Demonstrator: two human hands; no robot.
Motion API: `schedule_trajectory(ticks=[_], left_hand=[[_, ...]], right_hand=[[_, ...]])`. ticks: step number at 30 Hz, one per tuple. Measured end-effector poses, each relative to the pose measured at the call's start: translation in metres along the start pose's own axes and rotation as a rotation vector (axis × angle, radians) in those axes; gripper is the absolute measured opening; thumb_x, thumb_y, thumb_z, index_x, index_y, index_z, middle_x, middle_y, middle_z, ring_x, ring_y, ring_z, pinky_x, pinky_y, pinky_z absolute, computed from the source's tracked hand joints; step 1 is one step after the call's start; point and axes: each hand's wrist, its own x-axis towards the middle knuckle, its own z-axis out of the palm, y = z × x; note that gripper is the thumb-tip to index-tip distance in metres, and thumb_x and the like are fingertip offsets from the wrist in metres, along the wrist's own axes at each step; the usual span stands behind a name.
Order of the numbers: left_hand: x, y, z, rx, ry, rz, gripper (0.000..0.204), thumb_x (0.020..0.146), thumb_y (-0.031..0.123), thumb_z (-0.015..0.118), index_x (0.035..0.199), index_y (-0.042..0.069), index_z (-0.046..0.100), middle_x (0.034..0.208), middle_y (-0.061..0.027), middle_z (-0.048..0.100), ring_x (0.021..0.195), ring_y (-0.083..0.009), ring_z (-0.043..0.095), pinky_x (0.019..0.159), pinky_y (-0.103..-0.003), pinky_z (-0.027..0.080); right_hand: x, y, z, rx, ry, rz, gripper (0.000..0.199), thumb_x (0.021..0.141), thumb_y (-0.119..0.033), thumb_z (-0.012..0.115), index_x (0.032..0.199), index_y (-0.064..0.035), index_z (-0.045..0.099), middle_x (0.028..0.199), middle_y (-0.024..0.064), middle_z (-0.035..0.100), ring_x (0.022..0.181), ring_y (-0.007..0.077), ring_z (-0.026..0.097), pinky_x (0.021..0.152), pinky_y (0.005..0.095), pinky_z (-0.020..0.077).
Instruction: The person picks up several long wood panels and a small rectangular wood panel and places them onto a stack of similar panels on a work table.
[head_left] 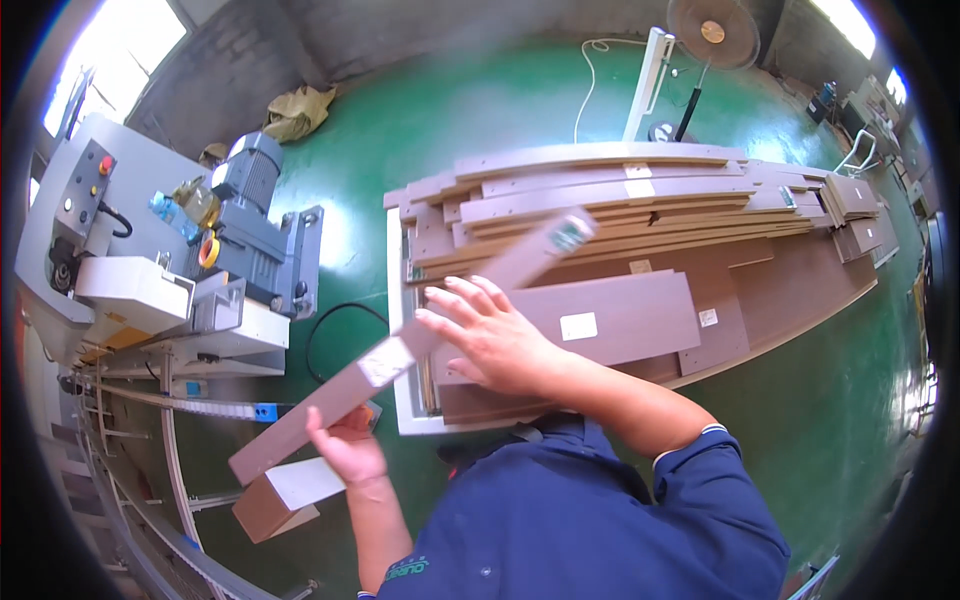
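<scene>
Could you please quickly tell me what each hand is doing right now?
Left hand: holding the long brown board near its lower end.
Right hand: open, spread over the board; contact cannot be told.

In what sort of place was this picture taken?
Probably a furniture or panel workshop: a control panel with a red button, a grey motor and stacked brown boards suggest it.

Daylight poured through blown-out windows (pixel 130 50) at both upper corners, throwing white glare across the glossy floor (pixel 347 170). Motion blur softened the board (pixel 335 400) toward its far end; fisheye distortion bowed straight edges.
</scene>
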Motion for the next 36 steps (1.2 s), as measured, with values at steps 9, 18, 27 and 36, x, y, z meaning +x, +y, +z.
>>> schedule_trajectory(ticks=[9, 18, 27, 36], left_hand=[[-0.012, -0.072, 0.114, 0.163, -0.544, -0.324, 0.036, 0.1, 0.035, 0.045, 0.116, 0.005, 0.057, 0.106, -0.0162, 0.068, 0.089, -0.0254, 0.069, 0.081, -0.037, 0.055], [-0.022, -0.085, -0.028, 0.249, -0.186, -0.43, 0.036, 0.101, 0.033, 0.042, 0.116, 0.002, 0.054, 0.101, -0.0146, 0.065, 0.084, -0.0241, 0.064, 0.081, -0.039, 0.053], [-0.074, -0.076, -0.123, 0.175, 0.266, -0.424, 0.034, 0.098, 0.037, 0.045, 0.104, 0.005, 0.055, 0.095, -0.0104, 0.061, 0.081, -0.0221, 0.06, 0.077, -0.039, 0.052], [-0.101, -0.08, -0.139, 0.143, 0.374, -0.419, 0.032, 0.097, 0.037, 0.046, 0.099, 0.007, 0.056, 0.093, -0.0092, 0.061, 0.081, -0.0224, 0.058, 0.078, -0.039, 0.05]], right_hand=[[-0.07, 0.144, -0.081, 0.121, 0.077, 0.264, 0.054, 0.061, -0.006, 0.08, 0.113, -0.0129, 0.064, 0.111, 0.0111, 0.059, 0.109, 0.035, 0.051, 0.098, 0.043, 0.0407], [-0.095, 0.327, -0.126, -0.069, 0.208, 0.511, 0.053, 0.051, -0.003, 0.078, 0.101, -0.0144, 0.066, 0.103, 0.0047, 0.062, 0.106, 0.0297, 0.054, 0.097, 0.039, 0.0422], [-0.093, 0.419, -0.11, -0.28, 0.054, 0.682, 0.052, 0.057, -0.005, 0.078, 0.106, -0.0164, 0.067, 0.112, 0.0072, 0.059, 0.114, 0.0325, 0.049, 0.102, 0.0408, 0.0378], [-0.015, 0.376, -0.092, -0.261, -0.19, 0.694, 0.1, 0.058, -0.024, 0.087, 0.145, -0.0219, 0.038, 0.155, 0.0109, 0.027, 0.144, 0.0319, 0.021, 0.118, 0.0451, 0.02]])
